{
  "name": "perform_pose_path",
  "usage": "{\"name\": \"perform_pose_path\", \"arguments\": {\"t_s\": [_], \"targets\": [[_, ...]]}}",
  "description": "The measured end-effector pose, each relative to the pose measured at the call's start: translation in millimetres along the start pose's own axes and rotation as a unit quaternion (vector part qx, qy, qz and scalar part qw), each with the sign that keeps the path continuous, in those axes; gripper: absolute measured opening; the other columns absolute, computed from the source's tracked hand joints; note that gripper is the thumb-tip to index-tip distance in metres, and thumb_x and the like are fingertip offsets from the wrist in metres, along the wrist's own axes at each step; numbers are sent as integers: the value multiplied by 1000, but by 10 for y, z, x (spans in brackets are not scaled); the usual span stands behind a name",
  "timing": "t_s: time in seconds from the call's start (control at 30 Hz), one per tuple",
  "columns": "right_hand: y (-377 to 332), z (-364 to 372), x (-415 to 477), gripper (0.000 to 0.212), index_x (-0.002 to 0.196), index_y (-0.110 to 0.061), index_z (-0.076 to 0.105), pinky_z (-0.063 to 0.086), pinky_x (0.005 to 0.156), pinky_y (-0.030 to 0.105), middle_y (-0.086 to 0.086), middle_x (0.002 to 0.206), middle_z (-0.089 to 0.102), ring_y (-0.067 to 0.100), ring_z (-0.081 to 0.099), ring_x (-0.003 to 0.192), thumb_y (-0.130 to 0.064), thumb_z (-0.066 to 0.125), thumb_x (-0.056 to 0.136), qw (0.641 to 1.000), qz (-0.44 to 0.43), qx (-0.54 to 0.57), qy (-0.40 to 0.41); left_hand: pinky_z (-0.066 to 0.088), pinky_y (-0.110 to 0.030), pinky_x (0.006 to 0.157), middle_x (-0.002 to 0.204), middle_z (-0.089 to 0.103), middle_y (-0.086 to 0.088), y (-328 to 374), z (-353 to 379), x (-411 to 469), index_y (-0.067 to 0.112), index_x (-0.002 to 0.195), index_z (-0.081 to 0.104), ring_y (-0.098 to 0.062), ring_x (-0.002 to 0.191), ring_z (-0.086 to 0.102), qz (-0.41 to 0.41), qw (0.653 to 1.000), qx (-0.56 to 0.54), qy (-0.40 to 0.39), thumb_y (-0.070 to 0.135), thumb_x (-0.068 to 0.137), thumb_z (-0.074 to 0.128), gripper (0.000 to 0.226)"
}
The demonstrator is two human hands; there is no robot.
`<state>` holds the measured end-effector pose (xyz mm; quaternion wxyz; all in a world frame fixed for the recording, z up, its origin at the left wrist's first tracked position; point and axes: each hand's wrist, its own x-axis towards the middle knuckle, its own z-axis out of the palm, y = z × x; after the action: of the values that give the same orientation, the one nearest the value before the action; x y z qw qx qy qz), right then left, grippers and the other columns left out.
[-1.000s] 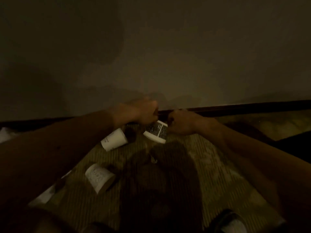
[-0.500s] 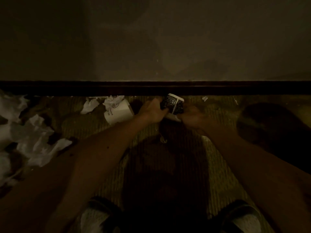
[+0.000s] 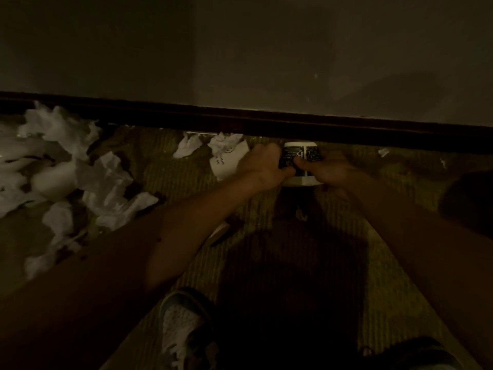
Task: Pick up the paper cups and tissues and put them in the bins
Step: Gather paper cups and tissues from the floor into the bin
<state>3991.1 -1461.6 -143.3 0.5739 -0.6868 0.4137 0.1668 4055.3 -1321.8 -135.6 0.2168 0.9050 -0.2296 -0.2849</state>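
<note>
Gloom blurs the print on the dark cup [image 3: 300, 153], far by the baseboard [image 3: 266, 121]; a white cup [image 3: 226, 162] lies half hidden behind the left hand [image 3: 262, 166]. Arms outstretched, left and right hand [image 3: 328, 170] curl their fingers round the dark cup. Tissues [image 3: 106, 182] lie left.

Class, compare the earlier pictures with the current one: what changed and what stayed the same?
The dark cup has turned from slanted to roughly vertical between the left grip and right grip, which keep holding it. The view has dipped, bringing the tissues into sight at left. The white cup still lies beside the left grip.
</note>
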Motion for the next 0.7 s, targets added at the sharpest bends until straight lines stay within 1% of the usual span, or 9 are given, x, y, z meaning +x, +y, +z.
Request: {"name": "perform_pose_path", "arguments": {"t_s": [0.07, 0.13, 0.23, 0.3, 0.4, 0.47, 0.57, 0.63, 0.7], "targets": [[-66, 74, 8, 43, 125, -10, 59, 36, 34, 9, -3, 91, 59, 5, 53, 67, -28, 70, 88, 1000, -14, 22, -11, 42, -28, 60, 92, 62, -1, -100, -176, -49, 16, 107, 66, -18, 87, 63, 28, 997, 39, 63, 44, 84, 70, 36], [-114, 129, 4, 44, 125, -13, 58, 41, 40, 15, -4, 93, 61, 6, 54, 71, -32, 70, 87, 1000, -20, 16, -15, 41, -30, 68, 109, 60, -4, -271, -330, -79, 18, 117, 62, -21, 101, 57, 39, 988, 93, 118, 46, 80, 73, 48], [-98, 165, 10, 53, 130, -12, 55, 37, 52, 26, 5, 121, 61, 15, 56, 87, -38, 69, 87, 1000, -13, -9, -17, 42, -41, 97, 137, 49, -8, -637, -440, -141, 21, 138, 48, -28, 127, 42, 19, 990, 116, 77, 48, 73, 77, 77], [-69, 175, -2, 55, 131, -12, 54, 37, 56, 28, 7, 127, 59, 22, 57, 102, -39, 69, 86, 1000, -5, -13, -25, 38, -43, 107, 148, 42, -7, -854, -412, -221, 24, 148, 36, -28, 135, 38, 7, 995, 97, 28, 45, 73, 79, 89], [-72, 225, -29, 51, 129, -12, 57, 42, 58, 27, 8, 124, 63, 23, 59, 100, -40, 68, 87, 998, 11, -7, -54, 45, -40, 99, 142, 48, -11, -1005, -304, -291, 17, 146, 37, -29, 126, 47, -7, 998, 55, 12, 39, 75, 79, 85], [-113, 295, -60, 47, 128, -11, 59, 49, 55, 26, 9, 119, 66, 19, 64, 89, -37, 66, 89, 994, 30, 48, -96, 47, -32, 90, 136, 52, -8, -1025, -265, -302, 14, 144, 41, -25, 120, 52, -34, 999, 10, 8, 42, 76, 78, 82], [-192, 407, -100, 40, 125, -12, 61, 55, 63, 30, 8, 114, 70, 17, 68, 84, -34, 61, 92, 977, 41, 136, -161, 49, -24, 77, 122, 61, -1, -1021, -250, -312, 11, 130, 56, -15, 104, 58, -79, 990, -114, 1, 47, 77, 77, 67], [-219, 459, -116, 39, 125, -15, 61, 54, 78, 31, 5, 113, 70, 18, 68, 93, -37, 59, 93, 973, 33, 136, -184, 54, -26, 78, 108, 68, 0, -1021, -253, -339, 12, 117, 65, -13, 96, 63, -105, 973, -207, -9, 42, 81, 74, 48], [-226, 481, -118, 42, 128, -15, 60, 46, 94, 39, 8, 121, 67, 25, 63, 108, -37, 59, 92, 974, 28, 132, -185, 54, -17, 62, 94, 69, 7, -1022, -279, -374, 17, 108, 69, -7, 86, 65, -117, 955, -271, -32, 32, 86, 72, 27]]}}
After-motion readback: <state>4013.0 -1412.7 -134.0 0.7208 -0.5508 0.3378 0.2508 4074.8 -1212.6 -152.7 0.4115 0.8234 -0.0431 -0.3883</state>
